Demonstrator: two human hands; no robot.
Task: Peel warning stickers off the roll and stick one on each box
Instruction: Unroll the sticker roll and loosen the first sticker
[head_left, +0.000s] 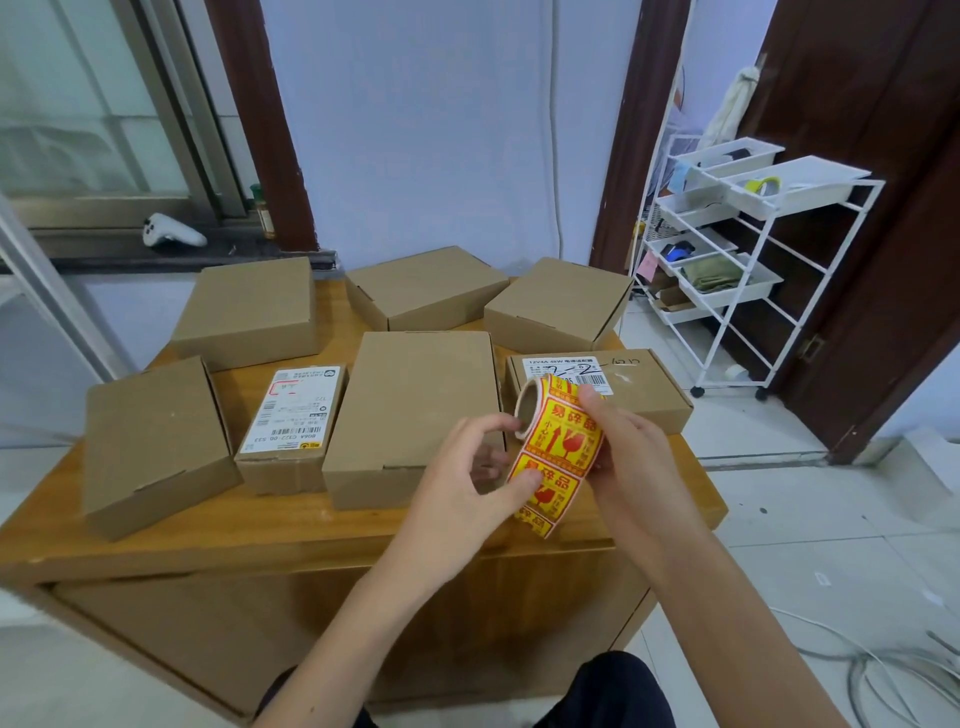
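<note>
Head view:
Roll (561, 431): held above the table's (156, 540) near right edge, loose strip hanging down.
Right hand (631, 457): your fingers wrap the roll.
Left hand (467, 478): your thumb pinches the strip's edge.
Risk: pull crooked and the sticker may tear or curl onto itself.
Boxes (410, 410): seven, none showing a warning sticker.

A wooden bench (291, 530) carried seven cardboard boxes (415, 410), three at the back, four in front, two of them labelled
</note>
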